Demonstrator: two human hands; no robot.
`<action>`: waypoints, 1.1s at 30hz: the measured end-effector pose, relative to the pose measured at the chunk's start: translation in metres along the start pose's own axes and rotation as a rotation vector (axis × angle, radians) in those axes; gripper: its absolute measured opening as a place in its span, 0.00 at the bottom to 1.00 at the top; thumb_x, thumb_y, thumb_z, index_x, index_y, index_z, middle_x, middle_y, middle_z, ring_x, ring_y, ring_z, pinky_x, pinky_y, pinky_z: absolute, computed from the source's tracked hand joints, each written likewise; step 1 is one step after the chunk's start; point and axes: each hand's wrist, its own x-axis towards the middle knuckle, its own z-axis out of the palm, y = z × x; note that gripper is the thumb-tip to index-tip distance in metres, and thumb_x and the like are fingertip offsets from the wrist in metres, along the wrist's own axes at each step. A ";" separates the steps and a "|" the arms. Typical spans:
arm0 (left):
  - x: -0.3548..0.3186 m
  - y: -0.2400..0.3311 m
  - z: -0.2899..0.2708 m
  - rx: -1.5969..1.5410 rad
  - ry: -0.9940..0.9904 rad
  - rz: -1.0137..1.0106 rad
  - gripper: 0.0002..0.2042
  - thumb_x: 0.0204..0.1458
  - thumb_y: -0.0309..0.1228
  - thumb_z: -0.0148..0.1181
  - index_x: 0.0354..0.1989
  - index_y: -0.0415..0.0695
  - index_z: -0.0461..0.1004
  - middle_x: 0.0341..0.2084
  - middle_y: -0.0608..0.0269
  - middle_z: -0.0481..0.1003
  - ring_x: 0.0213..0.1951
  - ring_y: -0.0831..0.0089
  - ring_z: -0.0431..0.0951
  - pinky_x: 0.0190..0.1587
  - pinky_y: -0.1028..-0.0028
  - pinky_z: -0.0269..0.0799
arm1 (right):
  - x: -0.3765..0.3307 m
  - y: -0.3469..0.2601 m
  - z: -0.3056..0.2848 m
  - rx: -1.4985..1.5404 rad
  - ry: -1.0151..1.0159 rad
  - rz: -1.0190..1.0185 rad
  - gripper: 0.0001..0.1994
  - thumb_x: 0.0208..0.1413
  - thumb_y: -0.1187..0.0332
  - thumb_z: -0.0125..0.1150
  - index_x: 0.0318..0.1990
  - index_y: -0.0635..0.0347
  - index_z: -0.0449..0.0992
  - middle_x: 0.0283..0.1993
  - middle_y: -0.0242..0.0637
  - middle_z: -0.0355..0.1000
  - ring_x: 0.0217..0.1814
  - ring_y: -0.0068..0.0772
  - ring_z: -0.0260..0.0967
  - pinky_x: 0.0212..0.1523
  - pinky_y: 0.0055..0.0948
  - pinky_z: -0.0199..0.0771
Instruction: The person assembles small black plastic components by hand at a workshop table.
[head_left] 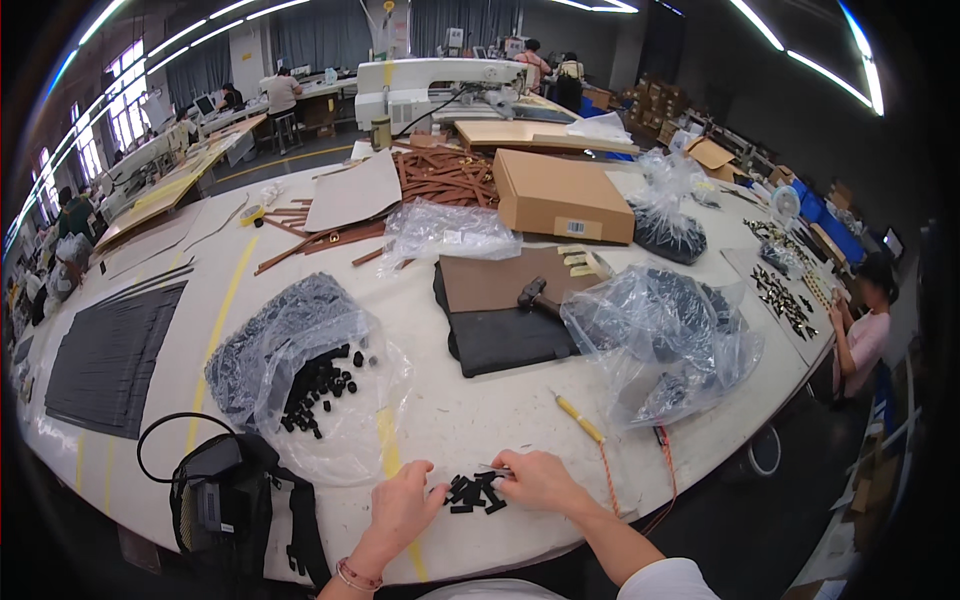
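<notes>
A small pile of short black pieces (470, 494) lies on the white table in front of me, between my hands. My left hand (403, 503) is at the pile's left edge, thumb and index finger apart, with nothing visible between them. On the other side, my right hand (543, 482) is closed with its fingertips over the pile. A thin greyish sliver shows at those fingertips, too small to name. Farther left, a clear plastic bag (385, 430) lies open, with several black cylindrical pieces (322, 385) spilling from it.
A yellow-handled tool (578, 417) with an orange cord lies right of the pile. Beyond are a hammer (536, 295), a large clear bag (665, 345), a cardboard box (560, 195) and brown straps (450, 175). A black pouch (225, 500) sits near left. A person (865, 330) works at right.
</notes>
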 end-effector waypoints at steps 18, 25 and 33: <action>0.008 0.008 0.061 0.298 -0.086 0.358 0.39 0.38 0.50 0.57 0.50 0.28 0.55 0.52 0.40 0.56 0.55 0.50 0.54 0.53 0.50 0.45 | 0.023 0.009 0.004 0.294 0.194 -0.016 0.09 0.38 0.66 0.52 0.24 0.63 0.70 0.22 0.43 0.70 0.26 0.44 0.68 0.29 0.34 0.67; 0.028 0.018 0.016 -0.216 -0.169 0.184 0.23 0.45 0.34 0.55 0.46 0.30 0.61 0.39 0.47 0.68 0.39 0.56 0.71 0.39 0.60 0.66 | 0.025 0.017 0.001 0.476 0.258 -0.098 0.09 0.38 0.70 0.54 0.30 0.64 0.69 0.21 0.39 0.70 0.20 0.33 0.66 0.23 0.30 0.65; 0.017 0.018 0.007 -1.268 -0.246 -0.418 0.08 0.49 0.25 0.50 0.35 0.33 0.64 0.23 0.53 0.73 0.18 0.74 0.73 0.20 0.78 0.71 | 0.012 -0.019 -0.008 1.018 -0.081 -0.137 0.10 0.46 0.68 0.57 0.34 0.63 0.67 0.23 0.30 0.69 0.16 0.12 0.56 0.14 0.13 0.53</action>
